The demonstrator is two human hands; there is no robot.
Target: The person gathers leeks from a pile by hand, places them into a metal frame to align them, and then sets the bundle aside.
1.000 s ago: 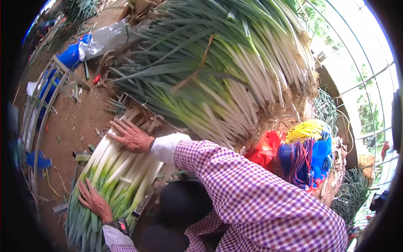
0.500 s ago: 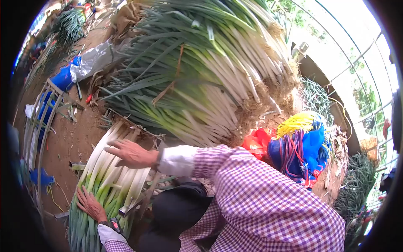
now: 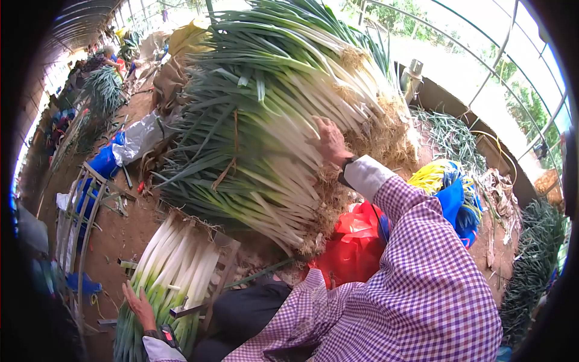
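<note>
Heap of long green onions: fills the middle of the view, stacked high. White stalks and rooty ends point right and down, green tops point left.

Dirt floor: bare brown earth left of the heap. Scraps of leaf lie on it.

Trimmed bundle of onions: lies lower left, well apart from the top of the heap. It sits in a wooden frame on the floor, white ends up and away, green ends toward the wearer.

Red bag: crumpled, just below the root end of the heap.

Blue and yellow cords: bunched, right of the red bag.

Right hand: arm in a checked sleeve, stretched up to the heap. The hand lies against the white stalks near their roots. Fingers are partly sunk among the stalks; cannot tell whether the grip is clenched on one.

Left hand: rests flat on the green part of the trimmed bundle. Grip released, fingers spread. A watch shows at the wrist.
</note>
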